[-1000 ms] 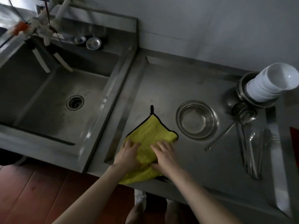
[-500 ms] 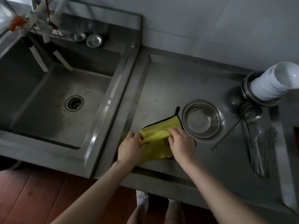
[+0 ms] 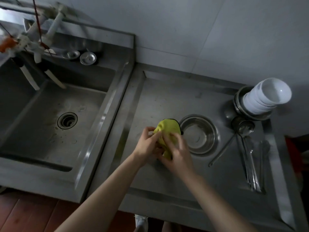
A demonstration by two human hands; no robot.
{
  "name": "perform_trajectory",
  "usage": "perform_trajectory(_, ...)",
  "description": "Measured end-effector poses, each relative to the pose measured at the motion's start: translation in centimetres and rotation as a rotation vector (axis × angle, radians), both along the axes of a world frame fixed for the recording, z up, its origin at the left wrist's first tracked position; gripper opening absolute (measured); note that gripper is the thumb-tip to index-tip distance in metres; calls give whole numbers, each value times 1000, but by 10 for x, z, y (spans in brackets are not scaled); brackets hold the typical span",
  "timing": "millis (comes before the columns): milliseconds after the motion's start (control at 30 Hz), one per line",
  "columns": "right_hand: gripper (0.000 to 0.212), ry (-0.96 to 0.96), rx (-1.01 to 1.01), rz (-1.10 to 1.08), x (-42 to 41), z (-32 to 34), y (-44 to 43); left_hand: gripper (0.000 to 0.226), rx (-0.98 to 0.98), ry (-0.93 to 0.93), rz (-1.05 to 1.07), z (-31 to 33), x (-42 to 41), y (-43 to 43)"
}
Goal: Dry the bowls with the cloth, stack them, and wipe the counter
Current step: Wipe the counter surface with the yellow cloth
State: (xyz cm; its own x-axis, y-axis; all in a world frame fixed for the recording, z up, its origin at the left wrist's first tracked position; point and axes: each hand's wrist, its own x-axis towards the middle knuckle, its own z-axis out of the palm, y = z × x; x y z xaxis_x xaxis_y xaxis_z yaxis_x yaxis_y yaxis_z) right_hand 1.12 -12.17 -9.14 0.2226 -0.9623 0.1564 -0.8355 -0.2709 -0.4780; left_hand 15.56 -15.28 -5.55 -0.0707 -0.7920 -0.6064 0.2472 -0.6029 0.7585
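One yellow, black-edged cloth (image 3: 168, 131), bunched into a soft wad, is gripped by both the left hand (image 3: 148, 146) and right hand (image 3: 178, 151) above the steel bench (image 3: 167, 101). Just beside it sits one round steel bowl (image 3: 199, 133); one stack of white bowls (image 3: 265, 96) leans at the far right.

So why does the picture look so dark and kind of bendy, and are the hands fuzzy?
Head view: dim light, so the steel counter looks grey, with bright glare streaks along its edges. The wide-angle lens bends the sink outward. Both the left hand and the right hand are slightly blurred, bunching the yellow cloth.
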Motion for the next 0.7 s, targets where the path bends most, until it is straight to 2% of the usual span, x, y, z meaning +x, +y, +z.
perform_trajectory(67,72,24,48,22,-3,-12,1,20,86,102,19,-3,2,0)
perform_trajectory(133,65,-23,88,-12,-7,-20,0,22,87,26,-63,-11,7,-1)
perform_trajectory(300,47,-77,204,-201,-26,-12,-12,18,-140,-660,-323,-41,40,8)
perform_trajectory(400,46,1,36,-278,-31,4,-20,28,-271,-902,-388,-50,63,11)
perform_trajectory(533,42,76,-144,-134,-26,-4,-20,44,-443,-1182,-537,-61,90,10)
perform_trajectory(600,44,95,-75,-14,-13,-23,-12,49,-508,-1257,-573,-68,100,6)
perform_trajectory(700,46,177,149,197,15,-50,6,53,-603,-1399,-632,-79,113,-1)
